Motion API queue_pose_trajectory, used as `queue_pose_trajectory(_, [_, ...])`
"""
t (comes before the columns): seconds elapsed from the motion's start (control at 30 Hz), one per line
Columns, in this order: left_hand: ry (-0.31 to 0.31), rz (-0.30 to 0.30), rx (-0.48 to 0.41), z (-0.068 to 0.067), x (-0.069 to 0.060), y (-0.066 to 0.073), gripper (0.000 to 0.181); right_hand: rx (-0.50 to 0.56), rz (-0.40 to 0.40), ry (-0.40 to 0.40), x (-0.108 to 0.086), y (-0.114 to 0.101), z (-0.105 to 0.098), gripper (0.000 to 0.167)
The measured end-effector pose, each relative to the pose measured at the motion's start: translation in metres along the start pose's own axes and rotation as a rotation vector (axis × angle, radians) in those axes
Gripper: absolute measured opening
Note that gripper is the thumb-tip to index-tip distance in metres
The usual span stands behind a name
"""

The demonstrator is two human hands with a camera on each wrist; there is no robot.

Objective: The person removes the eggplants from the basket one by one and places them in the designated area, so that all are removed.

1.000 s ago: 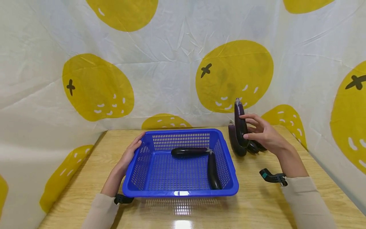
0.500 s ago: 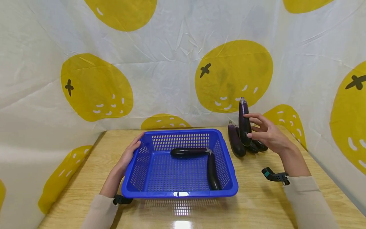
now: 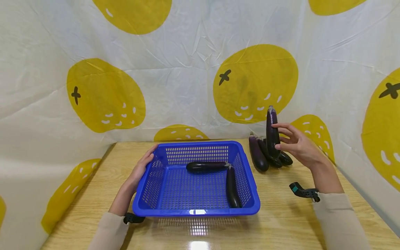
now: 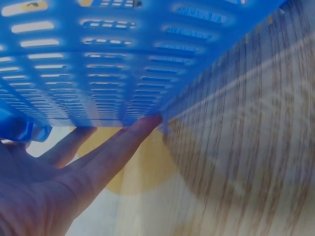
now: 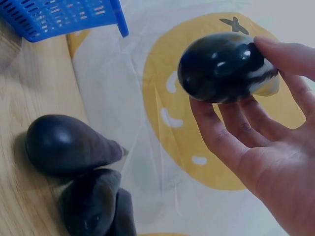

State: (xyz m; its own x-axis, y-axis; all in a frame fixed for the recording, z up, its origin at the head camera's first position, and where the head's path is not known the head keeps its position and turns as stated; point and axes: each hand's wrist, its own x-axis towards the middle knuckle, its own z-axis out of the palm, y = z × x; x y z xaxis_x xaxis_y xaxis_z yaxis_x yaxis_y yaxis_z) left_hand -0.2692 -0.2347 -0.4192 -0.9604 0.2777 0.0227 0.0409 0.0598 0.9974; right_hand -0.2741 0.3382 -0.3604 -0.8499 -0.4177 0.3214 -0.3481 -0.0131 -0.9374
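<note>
We can read no words, numbers or brands. The closest to signs that we see are dark cross-shaped marks (image 3: 225, 77) on the yellow printed fruits (image 3: 256, 92) of the backdrop cloth (image 3: 178, 90): one each on the left, middle and far-right fruits. Our right wrist view shows such a mark too. The teal patch (image 3: 294, 188) on the black wrist strap (image 3: 307, 193) is too small to read.
</note>
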Motion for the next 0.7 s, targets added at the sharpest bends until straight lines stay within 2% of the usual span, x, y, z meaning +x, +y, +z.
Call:
queue_pose_trajectory(0.17, [0.007,-0.007,-0.002,0.000,-0.001,0.001,0.055,-0.018,0.007,0.045,-0.003,0.001,-0.007,0.065])
queue_pose_trajectory(0.47, [0.004,-0.019,0.000,0.000,0.000,0.000,0.055,0.026,0.013,0.141,-0.012,0.009,-0.023,0.072])
queue_pose_trajectory(0.7, [-0.005,-0.017,-0.003,0.000,-0.001,0.001,0.056,0.053,0.041,0.171,-0.016,0.018,-0.037,0.073])
